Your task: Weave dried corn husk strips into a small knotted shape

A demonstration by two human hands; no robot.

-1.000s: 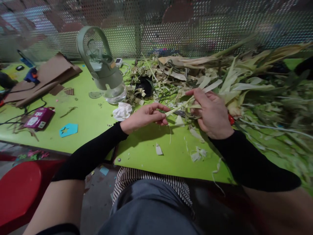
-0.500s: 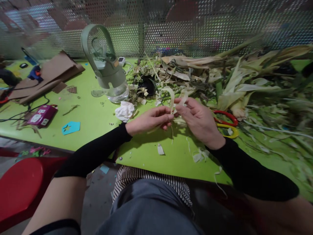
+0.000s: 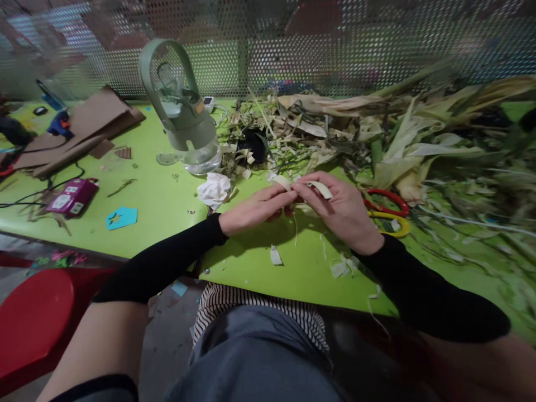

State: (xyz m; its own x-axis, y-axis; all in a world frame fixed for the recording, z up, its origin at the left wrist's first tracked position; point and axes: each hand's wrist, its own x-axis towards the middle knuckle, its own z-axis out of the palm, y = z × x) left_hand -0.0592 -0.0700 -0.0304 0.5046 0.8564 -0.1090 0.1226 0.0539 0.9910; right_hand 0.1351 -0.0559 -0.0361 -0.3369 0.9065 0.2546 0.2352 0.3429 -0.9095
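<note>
My left hand and my right hand meet over the green table, thumbs and fingertips pinched together. Between them they grip pale strips of corn husk; one end curls out over my right fingers, another shows above my left fingertips. A thin strand hangs below the pinch. Just right of my right hand lie scissors with red and yellow handles, partly hidden by that hand. Small husk scraps rest on the table in front of me.
A heap of dried husks and leaves covers the back right. Left of it stand a green-lidded water bottle and crumpled tissue. Brown cardboard, a purple box and a blue paper tag lie left. A perforated screen rises behind.
The husk strips, upright before, are now folded down and outward to either side. My hands have come closer together, the right fingers moving over the left fingertips.
</note>
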